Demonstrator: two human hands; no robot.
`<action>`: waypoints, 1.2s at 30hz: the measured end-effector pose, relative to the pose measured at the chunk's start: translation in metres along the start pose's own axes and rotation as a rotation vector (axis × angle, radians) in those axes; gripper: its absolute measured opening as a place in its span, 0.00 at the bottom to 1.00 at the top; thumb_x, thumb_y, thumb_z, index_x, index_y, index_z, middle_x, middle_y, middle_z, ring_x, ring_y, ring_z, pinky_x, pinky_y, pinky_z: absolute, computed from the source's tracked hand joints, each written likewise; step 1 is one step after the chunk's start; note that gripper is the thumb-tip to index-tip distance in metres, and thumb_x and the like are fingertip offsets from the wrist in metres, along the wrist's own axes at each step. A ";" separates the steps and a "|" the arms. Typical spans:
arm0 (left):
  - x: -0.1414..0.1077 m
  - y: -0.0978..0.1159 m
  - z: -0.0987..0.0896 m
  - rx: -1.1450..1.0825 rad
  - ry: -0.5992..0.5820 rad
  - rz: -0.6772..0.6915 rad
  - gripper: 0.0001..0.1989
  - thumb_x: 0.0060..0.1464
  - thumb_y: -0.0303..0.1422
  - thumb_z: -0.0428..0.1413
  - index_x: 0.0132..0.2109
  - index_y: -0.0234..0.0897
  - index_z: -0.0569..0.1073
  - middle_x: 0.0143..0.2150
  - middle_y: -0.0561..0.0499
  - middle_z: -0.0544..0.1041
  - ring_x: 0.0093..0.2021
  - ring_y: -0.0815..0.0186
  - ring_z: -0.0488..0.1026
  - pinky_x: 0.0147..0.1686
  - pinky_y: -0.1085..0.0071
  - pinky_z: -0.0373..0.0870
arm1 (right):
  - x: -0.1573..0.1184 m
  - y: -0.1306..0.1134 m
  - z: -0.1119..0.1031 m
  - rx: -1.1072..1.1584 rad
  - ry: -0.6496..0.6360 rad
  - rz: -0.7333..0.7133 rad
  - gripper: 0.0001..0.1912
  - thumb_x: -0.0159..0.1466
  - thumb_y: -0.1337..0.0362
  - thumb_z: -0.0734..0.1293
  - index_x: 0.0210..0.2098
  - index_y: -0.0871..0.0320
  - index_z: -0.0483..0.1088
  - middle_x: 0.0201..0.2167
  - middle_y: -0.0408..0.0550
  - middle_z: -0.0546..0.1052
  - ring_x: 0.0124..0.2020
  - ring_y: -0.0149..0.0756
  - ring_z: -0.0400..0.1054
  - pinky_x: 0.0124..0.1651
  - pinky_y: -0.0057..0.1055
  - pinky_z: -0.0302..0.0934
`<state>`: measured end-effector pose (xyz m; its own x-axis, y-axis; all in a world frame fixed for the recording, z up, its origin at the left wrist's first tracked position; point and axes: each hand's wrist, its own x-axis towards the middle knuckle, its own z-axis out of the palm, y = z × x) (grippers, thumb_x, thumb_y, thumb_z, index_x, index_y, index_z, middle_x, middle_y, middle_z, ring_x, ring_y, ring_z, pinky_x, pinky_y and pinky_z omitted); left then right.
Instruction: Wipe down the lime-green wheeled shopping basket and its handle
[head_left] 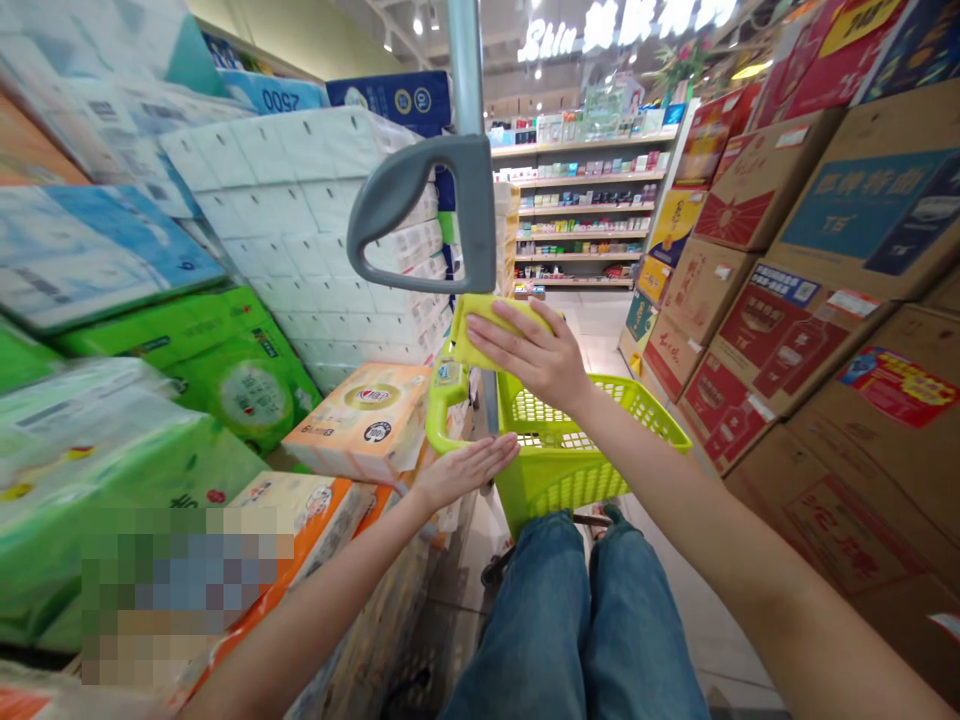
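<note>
One yellow cloth [470, 345] lies under a bare right hand [529, 350] at the top of one lime-green handle [436, 425] in a shop aisle. Four fingers stretch straight over the cloth, slightly apart; the thumb's place cannot be made out, nor can how firmly the hand presses. One left hand [472, 468], lower down, reaches over the bottom of the same handle at the near edge of one green basket [562, 480], its fingers straight and close together, clamped on nothing visible. Whether it touches the plastic is unclear.

Above the cloth hangs one grey grip [478, 210], a closed loop on one upright pole [465, 70]. Two denim-clad legs [525, 640] show below the basket.

On the left, one orange pack [367, 410] with an oval emblem lies beside the handle, in front of a stack of white packs [300, 215] at least four layers high. At least two green packs [232, 385] lie farther left, and one dark blue pack [390, 97] tops the goods behind. More than six cartons [862, 210] are piled on the right. In the background stands one shelf unit [577, 205] with about six stocked shelves.
</note>
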<state>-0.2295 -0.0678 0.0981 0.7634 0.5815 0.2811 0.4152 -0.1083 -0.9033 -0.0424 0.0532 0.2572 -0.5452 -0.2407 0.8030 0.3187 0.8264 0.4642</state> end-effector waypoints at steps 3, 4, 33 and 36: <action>-0.004 0.005 0.007 -0.032 0.016 -0.006 0.31 0.59 0.26 0.48 0.70 0.35 0.58 0.75 0.44 0.51 0.72 0.66 0.52 0.72 0.65 0.47 | -0.030 -0.024 0.013 0.051 -0.036 -0.109 0.28 0.71 0.71 0.57 0.68 0.44 0.56 0.64 0.34 0.68 0.70 0.28 0.53 0.75 0.37 0.45; -0.006 0.007 0.010 -0.049 0.025 -0.008 0.31 0.59 0.26 0.48 0.69 0.36 0.58 0.74 0.44 0.52 0.72 0.67 0.54 0.72 0.66 0.48 | -0.042 -0.031 0.016 0.081 -0.070 -0.174 0.27 0.71 0.70 0.58 0.67 0.45 0.58 0.64 0.34 0.68 0.69 0.27 0.54 0.74 0.36 0.47; 0.000 -0.004 -0.008 -0.264 -0.114 -0.002 0.32 0.61 0.19 0.43 0.71 0.36 0.55 0.75 0.50 0.52 0.73 0.70 0.50 0.70 0.72 0.52 | -0.016 -0.020 0.007 0.325 -0.103 0.078 0.30 0.73 0.69 0.56 0.70 0.39 0.49 0.65 0.33 0.65 0.69 0.31 0.55 0.75 0.41 0.40; -0.002 0.000 -0.002 -0.336 -0.147 0.017 0.32 0.61 0.18 0.43 0.70 0.37 0.56 0.74 0.50 0.55 0.71 0.72 0.53 0.69 0.73 0.53 | -0.042 -0.041 0.012 0.426 -0.221 -0.064 0.30 0.73 0.69 0.58 0.70 0.40 0.50 0.64 0.34 0.68 0.65 0.30 0.61 0.73 0.38 0.47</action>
<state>-0.2301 -0.0705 0.0982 0.7023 0.6844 0.1957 0.5613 -0.3632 -0.7437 -0.0419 0.0361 0.1998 -0.7195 -0.2220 0.6581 -0.0416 0.9596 0.2783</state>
